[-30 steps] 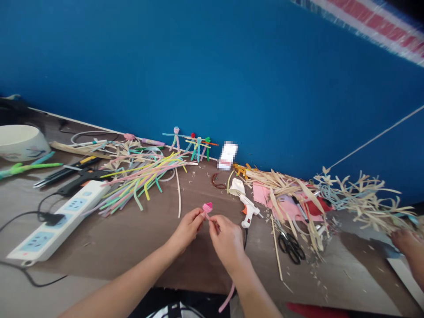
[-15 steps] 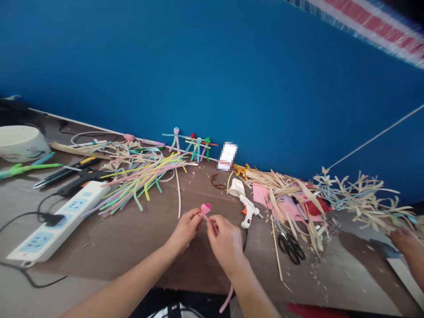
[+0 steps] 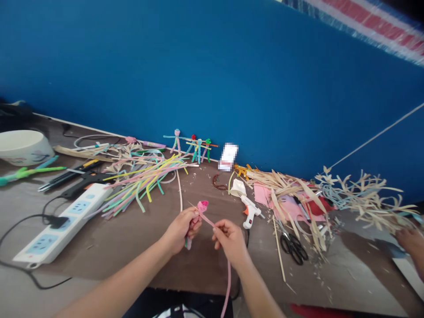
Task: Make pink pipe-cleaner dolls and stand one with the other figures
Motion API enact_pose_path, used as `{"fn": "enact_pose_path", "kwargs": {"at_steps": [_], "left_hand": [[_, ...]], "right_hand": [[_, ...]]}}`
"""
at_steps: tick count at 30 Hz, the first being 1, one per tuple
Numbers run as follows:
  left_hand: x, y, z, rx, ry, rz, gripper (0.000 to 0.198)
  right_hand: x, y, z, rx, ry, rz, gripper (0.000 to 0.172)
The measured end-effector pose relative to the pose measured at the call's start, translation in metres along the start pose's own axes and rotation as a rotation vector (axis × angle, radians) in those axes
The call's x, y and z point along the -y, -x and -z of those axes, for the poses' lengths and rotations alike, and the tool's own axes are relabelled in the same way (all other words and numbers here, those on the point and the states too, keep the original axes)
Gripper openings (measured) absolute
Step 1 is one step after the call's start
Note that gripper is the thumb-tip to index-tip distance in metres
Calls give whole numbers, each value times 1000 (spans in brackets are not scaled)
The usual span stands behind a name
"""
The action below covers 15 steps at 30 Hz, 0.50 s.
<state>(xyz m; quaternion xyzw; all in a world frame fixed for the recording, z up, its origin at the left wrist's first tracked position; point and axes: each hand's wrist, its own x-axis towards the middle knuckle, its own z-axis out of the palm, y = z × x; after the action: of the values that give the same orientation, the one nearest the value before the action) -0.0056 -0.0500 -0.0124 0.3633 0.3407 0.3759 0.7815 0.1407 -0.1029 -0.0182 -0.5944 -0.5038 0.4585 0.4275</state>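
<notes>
Left grip point(image 3: 184, 228) and right grip point(image 3: 229, 240) both pinch, near each other.

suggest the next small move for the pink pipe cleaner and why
Probably wind the pink pipe cleaner around the pink-topped piece: the left hand grips that piece, the right hand holds the strand out from it, and a long tail hangs loose.

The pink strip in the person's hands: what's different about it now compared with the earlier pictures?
The hands have moved apart: the right hand has shifted away from the left hand, so a longer stretch of the pink strip shows between them. Both hands still hold, with the pink head above the left fingers. The white glue gun and scissors lie where they were.
</notes>
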Motion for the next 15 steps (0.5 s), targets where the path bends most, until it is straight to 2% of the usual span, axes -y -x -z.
{"fn": "enact_pose_path", "kwargs": {"at_steps": [4,8,12,15], "left_hand": [[-8,9,0,191,-66,90,14],[-19,18,-4,369,-311,164,11],[-26,21,-9,490,-569,191,15],[-25,20,-9,535,-737,111,17]], "right_hand": [[7,-17,21,81,1,32,11],[29,-33,37,246,170,136,10],[57,-47,40,495,340,227,8],[75,-57,35,649,577,338,9]]}}
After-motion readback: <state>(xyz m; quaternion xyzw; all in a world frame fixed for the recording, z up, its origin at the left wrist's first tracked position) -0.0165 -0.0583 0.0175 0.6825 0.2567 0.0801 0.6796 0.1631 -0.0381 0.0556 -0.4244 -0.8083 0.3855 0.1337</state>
